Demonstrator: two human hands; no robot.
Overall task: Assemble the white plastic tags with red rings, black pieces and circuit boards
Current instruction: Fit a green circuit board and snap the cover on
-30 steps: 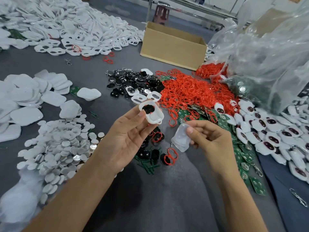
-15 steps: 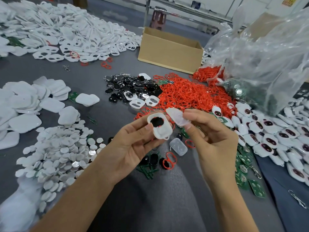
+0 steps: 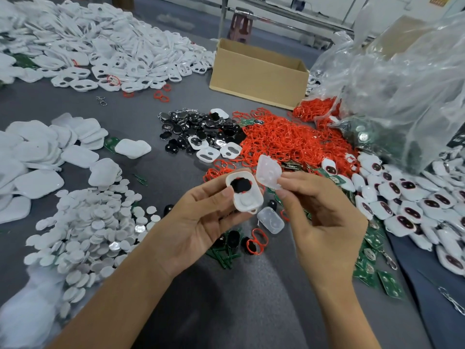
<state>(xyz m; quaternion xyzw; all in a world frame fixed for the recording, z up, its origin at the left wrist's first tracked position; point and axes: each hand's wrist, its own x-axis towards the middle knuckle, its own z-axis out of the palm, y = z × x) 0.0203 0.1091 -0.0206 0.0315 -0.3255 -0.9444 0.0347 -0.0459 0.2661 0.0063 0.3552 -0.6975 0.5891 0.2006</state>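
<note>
Fingers of my left grip [image 3: 201, 222] curl round a white tag shell [image 3: 247, 202], a black piece [image 3: 240, 185] rimmed in red seated in its window. My right grip [image 3: 327, 217] pinches a translucent cover [image 3: 268, 173], tilted, just right of the shell; whether they touch I cannot tell. I judge this the capping step: next the cover wants squaring over the shell and pressing home. Loose red rings [image 3: 289, 144] heap farther off on the bench [image 3: 226, 311].

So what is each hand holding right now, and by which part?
The left hand grips the white tag by its left edge and back; the right hand pinches the translucent piece at its lower right edge.
</note>
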